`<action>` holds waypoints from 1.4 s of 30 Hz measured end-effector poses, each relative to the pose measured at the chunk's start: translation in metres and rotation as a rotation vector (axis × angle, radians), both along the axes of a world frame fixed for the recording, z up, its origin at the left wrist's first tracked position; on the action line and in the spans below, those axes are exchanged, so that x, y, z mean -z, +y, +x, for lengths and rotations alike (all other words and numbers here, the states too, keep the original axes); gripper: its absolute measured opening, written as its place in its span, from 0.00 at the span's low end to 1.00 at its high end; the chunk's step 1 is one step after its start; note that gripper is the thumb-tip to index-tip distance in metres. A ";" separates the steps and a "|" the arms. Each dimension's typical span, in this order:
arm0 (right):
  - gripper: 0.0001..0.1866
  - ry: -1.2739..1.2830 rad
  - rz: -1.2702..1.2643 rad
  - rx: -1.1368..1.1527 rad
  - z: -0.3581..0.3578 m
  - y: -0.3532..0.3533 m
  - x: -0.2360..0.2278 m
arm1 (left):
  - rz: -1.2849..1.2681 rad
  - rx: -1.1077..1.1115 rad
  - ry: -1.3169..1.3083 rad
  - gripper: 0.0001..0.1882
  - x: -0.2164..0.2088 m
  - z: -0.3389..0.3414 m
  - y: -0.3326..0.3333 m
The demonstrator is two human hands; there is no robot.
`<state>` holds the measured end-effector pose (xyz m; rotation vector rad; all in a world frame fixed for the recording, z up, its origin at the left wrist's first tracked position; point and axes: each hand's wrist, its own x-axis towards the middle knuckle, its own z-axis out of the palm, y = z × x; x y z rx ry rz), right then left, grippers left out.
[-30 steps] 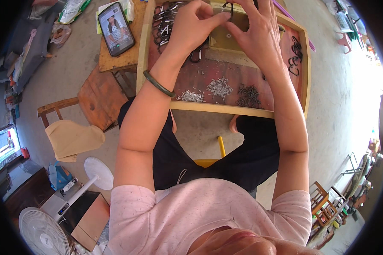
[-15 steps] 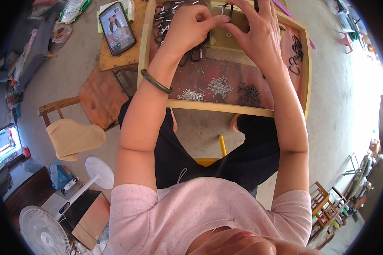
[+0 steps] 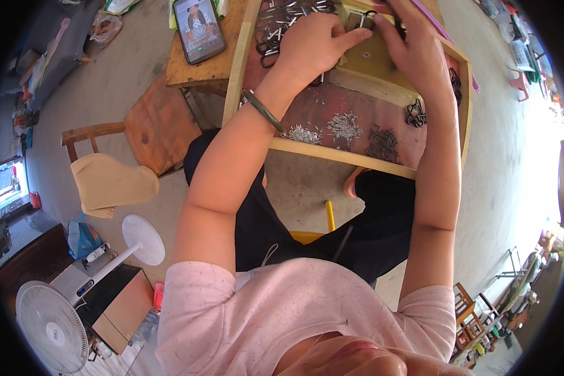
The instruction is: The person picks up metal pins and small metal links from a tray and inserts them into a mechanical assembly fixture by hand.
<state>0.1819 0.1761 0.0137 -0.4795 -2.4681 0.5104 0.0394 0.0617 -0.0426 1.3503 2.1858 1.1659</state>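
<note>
A black carabiner (image 3: 365, 21) with a silver gate stands over a yellowish block (image 3: 368, 55) in a wooden-rimmed tray (image 3: 338, 150). My right hand (image 3: 420, 53) holds it near the thumb tip; part of the fingers runs past the upper edge. Just left of it is my left hand (image 3: 313, 47), fingers curled and thumb stretched toward the carabiner. Whatever those curled fingers hold is hidden. Black carabiners with silver gates (image 3: 271, 44) lie heaped beyond my left hand. Nearer me are two piles of small silver pins (image 3: 344, 127) and one of dark pins (image 3: 382, 143).
More black carabiners (image 3: 415, 114) lie by my right forearm. A phone (image 3: 198, 31) rests on a wooden stand (image 3: 177, 74) left of the tray. A wooden chair (image 3: 160, 125), a stool with a tan cover (image 3: 113, 185) and a white fan (image 3: 53, 332) stand to my left.
The view has shifted, so tray and phone sit farther right and higher. My left thumb has straightened out beside the carabiner. My right hand stays at the carabiner over the block.
</note>
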 end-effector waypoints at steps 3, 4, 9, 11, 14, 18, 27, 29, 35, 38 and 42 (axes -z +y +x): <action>0.27 -0.090 0.098 -0.036 -0.007 -0.010 -0.001 | -0.040 -0.037 0.038 0.34 0.002 0.002 -0.002; 0.26 -0.062 0.068 -0.043 -0.007 -0.011 -0.002 | -0.042 -0.039 0.039 0.34 -0.001 0.004 -0.003; 0.24 0.000 0.030 -0.069 -0.009 -0.005 0.002 | 0.267 -0.148 0.760 0.15 -0.014 0.016 -0.013; 0.24 -0.015 -0.007 -0.090 -0.006 -0.012 -0.008 | 0.311 -0.202 0.835 0.18 -0.039 0.016 -0.018; 0.23 0.016 0.036 -0.112 -0.008 -0.007 -0.002 | 0.368 -0.213 0.851 0.29 -0.037 -0.001 -0.018; 0.24 0.067 0.031 -0.148 -0.008 -0.001 0.006 | 0.409 -0.184 0.805 0.30 -0.032 -0.006 -0.014; 0.24 0.030 0.021 -0.149 -0.006 -0.004 0.004 | 0.407 -0.206 0.877 0.32 -0.028 -0.011 -0.012; 0.24 0.055 0.075 -0.151 -0.006 -0.003 0.005 | 0.398 -0.188 0.853 0.32 -0.029 -0.010 -0.012; 0.23 -0.004 0.217 -0.040 -0.004 -0.007 0.010 | 0.417 -0.172 0.770 0.30 -0.032 -0.009 -0.014; 0.23 0.027 0.237 -0.012 -0.002 -0.011 0.011 | 0.430 -0.187 0.826 0.30 -0.030 -0.012 -0.013; 0.23 0.025 0.249 -0.011 -0.002 -0.013 0.009 | 0.405 -0.194 0.795 0.29 -0.032 -0.011 -0.012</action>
